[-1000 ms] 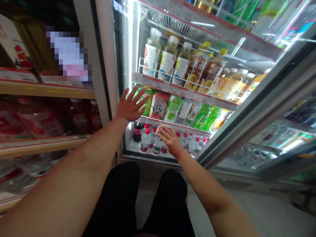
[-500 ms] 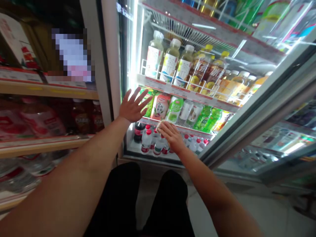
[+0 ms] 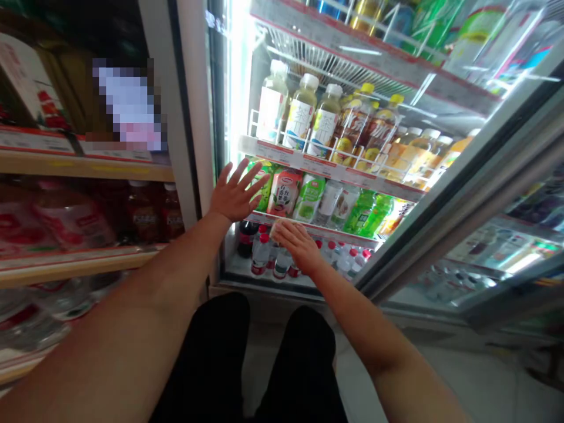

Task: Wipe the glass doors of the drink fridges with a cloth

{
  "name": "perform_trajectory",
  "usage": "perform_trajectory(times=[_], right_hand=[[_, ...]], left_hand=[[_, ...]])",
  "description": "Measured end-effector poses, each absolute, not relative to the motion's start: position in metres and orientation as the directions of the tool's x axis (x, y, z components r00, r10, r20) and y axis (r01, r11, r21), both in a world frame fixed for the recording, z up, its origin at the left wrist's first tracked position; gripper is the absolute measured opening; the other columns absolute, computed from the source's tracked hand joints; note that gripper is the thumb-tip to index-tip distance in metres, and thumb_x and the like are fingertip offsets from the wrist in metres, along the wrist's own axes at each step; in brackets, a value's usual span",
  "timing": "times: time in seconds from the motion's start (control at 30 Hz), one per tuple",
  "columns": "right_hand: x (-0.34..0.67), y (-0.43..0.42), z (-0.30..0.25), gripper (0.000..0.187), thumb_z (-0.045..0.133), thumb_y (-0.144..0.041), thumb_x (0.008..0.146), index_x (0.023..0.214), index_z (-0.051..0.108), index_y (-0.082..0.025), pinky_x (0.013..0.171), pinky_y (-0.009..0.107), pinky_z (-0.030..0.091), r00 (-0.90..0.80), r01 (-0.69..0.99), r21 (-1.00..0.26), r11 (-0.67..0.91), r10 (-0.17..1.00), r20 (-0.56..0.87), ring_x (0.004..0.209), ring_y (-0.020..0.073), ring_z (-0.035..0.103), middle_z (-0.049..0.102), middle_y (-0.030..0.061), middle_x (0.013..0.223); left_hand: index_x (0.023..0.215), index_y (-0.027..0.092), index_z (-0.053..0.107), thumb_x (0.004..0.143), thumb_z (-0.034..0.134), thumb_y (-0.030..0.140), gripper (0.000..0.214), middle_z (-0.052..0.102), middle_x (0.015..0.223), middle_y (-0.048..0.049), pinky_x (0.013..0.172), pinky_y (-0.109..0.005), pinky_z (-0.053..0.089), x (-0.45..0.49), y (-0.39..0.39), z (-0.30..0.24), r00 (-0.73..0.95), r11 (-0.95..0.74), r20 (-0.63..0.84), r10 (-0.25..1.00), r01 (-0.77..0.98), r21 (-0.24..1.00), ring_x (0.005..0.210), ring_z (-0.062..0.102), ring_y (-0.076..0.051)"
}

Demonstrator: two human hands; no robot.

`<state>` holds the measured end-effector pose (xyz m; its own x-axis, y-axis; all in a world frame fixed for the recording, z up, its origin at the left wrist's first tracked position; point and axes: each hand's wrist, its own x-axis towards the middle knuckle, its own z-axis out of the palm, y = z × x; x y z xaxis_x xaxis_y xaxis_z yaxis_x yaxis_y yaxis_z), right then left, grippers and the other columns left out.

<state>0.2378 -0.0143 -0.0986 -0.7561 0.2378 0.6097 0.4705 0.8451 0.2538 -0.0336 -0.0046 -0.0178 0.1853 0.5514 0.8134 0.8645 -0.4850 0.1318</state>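
Note:
My left hand [image 3: 235,197] is spread flat with fingers apart at the left edge of the drinks fridge's glass door [image 3: 231,258], seemingly resting against it. To its right and slightly lower, my right hand [image 3: 299,244] presses a pale crumpled cloth [image 3: 277,231] toward the glass. Its fingers lie together over the cloth. Behind the hands, a shelf carries a pink-labelled drink bottle [image 3: 284,192] and a green-labelled bottle [image 3: 309,197]. Small red-capped water bottles [image 3: 261,255] stand on the bottom level, partly hidden by my right hand.
Wooden shelves [image 3: 88,167] with large bottles line the left side. A metal door frame [image 3: 396,258] slants across the right, with another fridge section beyond it. Tea bottles [image 3: 299,114] fill a middle shelf. My knees [image 3: 308,346] are close below the fridge's lower edge.
My right hand and the cloth have shifted slightly left. My left hand stays spread at almost the same place. The view has tilted a little.

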Motion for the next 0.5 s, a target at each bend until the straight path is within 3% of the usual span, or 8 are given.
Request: perform_trajectory(times=[0.17, 0.37, 0.43, 0.5], right_hand=[[0.227, -0.015, -0.087, 0.052, 0.037, -0.010, 0.099, 0.148, 0.048, -0.020, 0.130, 0.043, 0.026, -0.606, 0.560, 0.141, 0.817, 0.288, 0.741, 0.155, 0.0165, 0.022, 0.043, 0.0067, 0.157], [0.227, -0.016, -0.108, 0.042, 0.043, -0.017, 0.101, 0.140, 0.058, -0.023, 0.123, 0.037, 0.039, -0.743, 0.469, 0.218, 0.856, 0.249, 0.621, 0.149, 0.0146, 0.037, 0.054, 0.0042, 0.148], [0.233, -0.017, -0.120, 0.039, 0.047, -0.017, 0.100, 0.135, 0.062, -0.022, 0.120, 0.036, 0.043, -0.780, 0.452, 0.222, 0.864, 0.262, 0.569, 0.145, 0.0157, 0.043, 0.058, 0.0056, 0.145], [0.241, -0.019, -0.132, 0.035, 0.053, -0.016, 0.097, 0.128, 0.067, -0.021, 0.118, 0.035, 0.044, -0.793, 0.441, 0.190, 0.877, 0.282, 0.540, 0.139, 0.0152, 0.051, 0.063, 0.0066, 0.138]], left_hand=[[0.139, 0.028, 0.052, 0.090, 0.052, 0.049, 0.053, 0.038, 0.160, 0.0028, 0.127, -0.049, -0.006, -0.037, -0.003, -0.018, 0.212, -0.463, 0.803, 0.557, 0.882, 0.088, 0.157, 0.011, -0.020], [0.149, 0.031, 0.044, 0.094, 0.050, 0.033, 0.055, 0.027, 0.165, 0.0012, 0.128, -0.055, -0.008, -0.006, -0.016, -0.032, 0.101, -0.420, 0.856, 0.508, 0.896, 0.143, 0.157, 0.004, -0.024], [0.152, 0.028, 0.041, 0.094, 0.051, 0.033, 0.059, 0.021, 0.167, -0.0035, 0.128, -0.059, -0.003, 0.011, -0.028, -0.049, 0.036, -0.407, 0.861, 0.507, 0.891, 0.202, 0.157, 0.000, -0.028], [0.150, 0.029, 0.043, 0.092, 0.055, 0.034, 0.059, 0.025, 0.166, -0.0054, 0.128, -0.061, 0.005, 0.026, -0.043, -0.071, 0.024, -0.427, 0.834, 0.551, 0.867, 0.257, 0.157, 0.002, -0.032]])
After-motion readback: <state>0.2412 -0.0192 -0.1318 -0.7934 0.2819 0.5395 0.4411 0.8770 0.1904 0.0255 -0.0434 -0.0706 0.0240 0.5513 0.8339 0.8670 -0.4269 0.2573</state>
